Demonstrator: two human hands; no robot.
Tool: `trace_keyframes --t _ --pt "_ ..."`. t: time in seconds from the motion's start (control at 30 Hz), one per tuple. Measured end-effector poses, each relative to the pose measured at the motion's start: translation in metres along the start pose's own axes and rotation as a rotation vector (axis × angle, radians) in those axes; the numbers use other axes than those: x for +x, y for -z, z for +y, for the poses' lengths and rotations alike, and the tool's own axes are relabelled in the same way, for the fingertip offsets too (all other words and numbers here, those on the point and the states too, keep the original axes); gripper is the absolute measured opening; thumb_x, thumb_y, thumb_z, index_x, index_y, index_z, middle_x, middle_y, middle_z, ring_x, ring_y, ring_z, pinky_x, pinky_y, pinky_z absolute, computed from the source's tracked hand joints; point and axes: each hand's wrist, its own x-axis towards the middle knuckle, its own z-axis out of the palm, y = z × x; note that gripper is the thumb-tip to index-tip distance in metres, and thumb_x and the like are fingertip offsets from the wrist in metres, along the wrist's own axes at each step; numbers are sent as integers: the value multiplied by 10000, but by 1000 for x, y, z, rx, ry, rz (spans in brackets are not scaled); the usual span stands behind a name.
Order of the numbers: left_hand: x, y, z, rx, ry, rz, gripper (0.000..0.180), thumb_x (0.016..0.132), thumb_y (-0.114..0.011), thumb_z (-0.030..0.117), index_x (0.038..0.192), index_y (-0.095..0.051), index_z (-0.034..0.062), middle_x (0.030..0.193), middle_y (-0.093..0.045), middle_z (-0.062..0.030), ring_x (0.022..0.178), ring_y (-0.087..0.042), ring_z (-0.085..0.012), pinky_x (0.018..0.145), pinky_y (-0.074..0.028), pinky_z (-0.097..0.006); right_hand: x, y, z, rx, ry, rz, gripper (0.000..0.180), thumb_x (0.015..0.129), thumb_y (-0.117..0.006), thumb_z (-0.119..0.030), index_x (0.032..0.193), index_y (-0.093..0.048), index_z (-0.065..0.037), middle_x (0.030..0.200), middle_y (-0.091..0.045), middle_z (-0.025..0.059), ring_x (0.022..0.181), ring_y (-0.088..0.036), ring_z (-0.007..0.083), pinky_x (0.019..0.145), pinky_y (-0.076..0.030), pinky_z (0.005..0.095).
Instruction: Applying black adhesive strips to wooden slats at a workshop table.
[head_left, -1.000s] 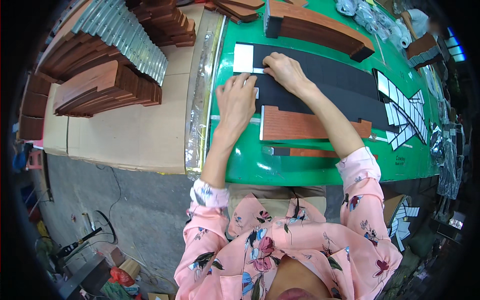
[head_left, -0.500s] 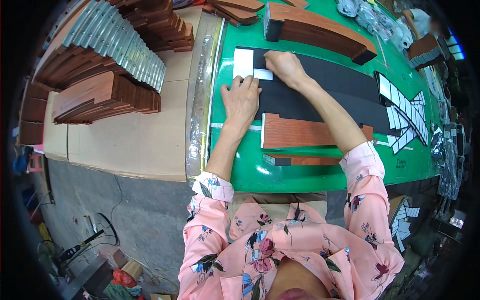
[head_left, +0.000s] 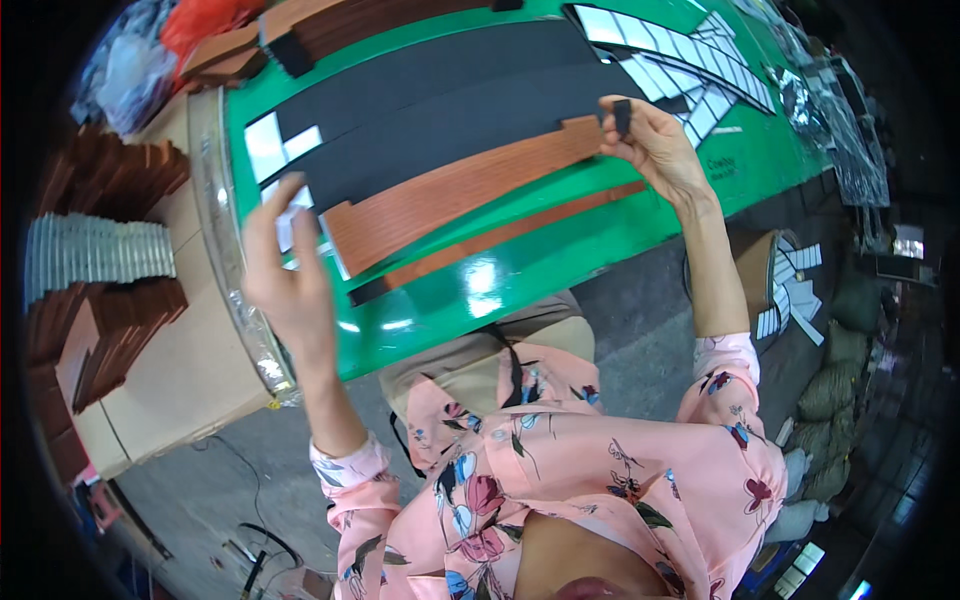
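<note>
My right hand (head_left: 655, 150) is raised near the right end of a notched reddish-brown wooden board (head_left: 455, 195), pinching a small black strip (head_left: 622, 117) between thumb and fingers. My left hand (head_left: 290, 275), smeared by motion, hovers off the board's left end with fingers apart and nothing visible in it. Beyond the board lies a black sheet (head_left: 450, 90), divided into pieces. At its left end, white backing (head_left: 264, 147) shows where black pieces are gone. A thin wooden piece with a dark end (head_left: 500, 238) lies on the near side of the board.
The green tabletop (head_left: 440, 310) carries white backing strips with black edges (head_left: 690, 65) at the far right. Another long wooden piece (head_left: 370, 25) lies at the back. Stacked wooden parts (head_left: 110, 330) stand on cardboard to the left. A round bin (head_left: 765, 280) with white scraps sits at the right.
The view has turned. My right hand has moved from the sheet's left end toward the right, now with a black strip. My left hand has lifted off the sheet, uncovering more white backing.
</note>
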Motion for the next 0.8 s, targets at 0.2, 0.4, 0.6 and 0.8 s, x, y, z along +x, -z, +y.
trace_keyframes --t 0.2,0.4,0.6,0.8 --pt "-48 -128 77 35 -360 -371 300 765 -706 158 1051 -657 82 1032 -632 -66 972 -563 -214 805 -364 -365 -56 41 -2 -213 77 134 256 918 -579 -108 1125 -603 39 1005 -618 67 867 -622 143 825 -531 272" --pt "-61 -195 91 94 -295 -460 309 712 -746 204 994 -679 95 990 -636 -20 888 -559 -197 732 -320 -362 -66 42 22 -992 421 198 186 754 -690 -39 939 -689 -57 930 -607 69 912 -589 198 759 -481 302" --pt "-66 -214 91 97 -234 -482 218 689 -760 209 884 -708 128 899 -649 19 811 -568 -178 719 -317 -360 -66 53 43 -1190 524 229 212 694 -739 -127 901 -708 -99 884 -611 18 857 -571 205 711 -489 325" --pt "-67 -215 91 126 -238 -459 200 684 -765 215 858 -712 134 877 -655 34 799 -574 -161 709 -319 -351 -61 50 47 -1268 606 228 227 665 -752 -148 890 -716 -141 858 -603 -12 843 -565 189 680 -504 316"
